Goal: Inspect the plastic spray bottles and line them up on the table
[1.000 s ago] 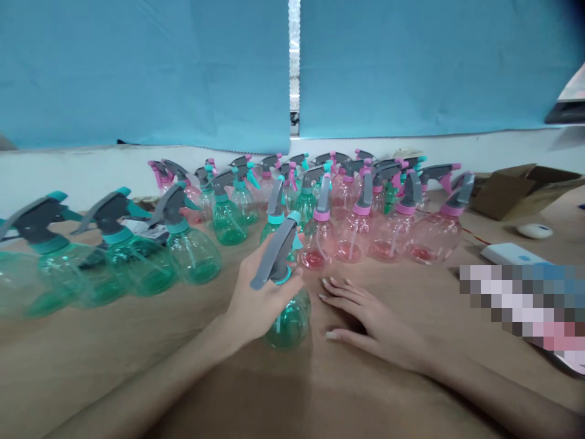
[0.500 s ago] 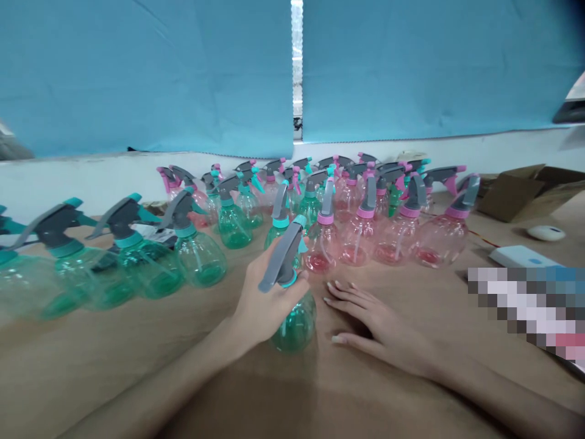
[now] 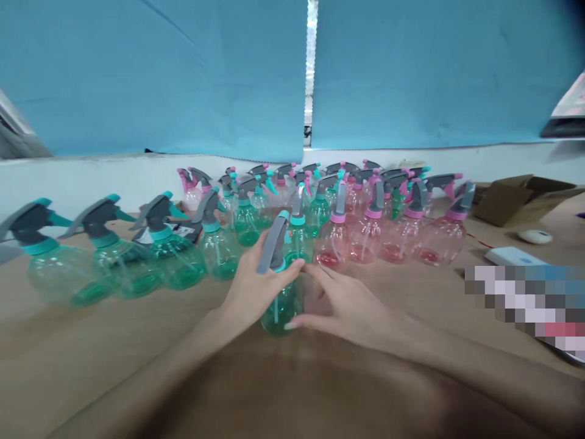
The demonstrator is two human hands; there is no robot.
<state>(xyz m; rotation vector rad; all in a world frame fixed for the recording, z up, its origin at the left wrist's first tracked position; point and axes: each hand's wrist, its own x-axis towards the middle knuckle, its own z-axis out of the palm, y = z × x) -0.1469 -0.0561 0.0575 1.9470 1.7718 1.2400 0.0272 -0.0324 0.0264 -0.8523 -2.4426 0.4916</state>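
In front of me stands a green spray bottle (image 3: 275, 312) with a grey trigger head and a turquoise collar. My left hand (image 3: 249, 285) is closed around its neck, just under the head. From the right, my right hand (image 3: 354, 303) cups the bottle's body, its thumb low on the front and its fingers near the collar. Part of the bottle is hidden by both hands. Right behind it is another green spray bottle (image 3: 299, 235). A pink spray bottle (image 3: 332, 242) stands just beyond my right hand.
Several green bottles (image 3: 158, 259) form a slanting row on the left, and several pink bottles (image 3: 400, 241) line up on the right. More bottles crowd behind. An open cardboard box (image 3: 512, 201), a white mouse (image 3: 534, 236) and a white device (image 3: 514, 256) lie at the right.
My right hand has moved left off the tabletop and onto the bottle's side. My left hand keeps its hold on the neck. The view has shifted slightly.
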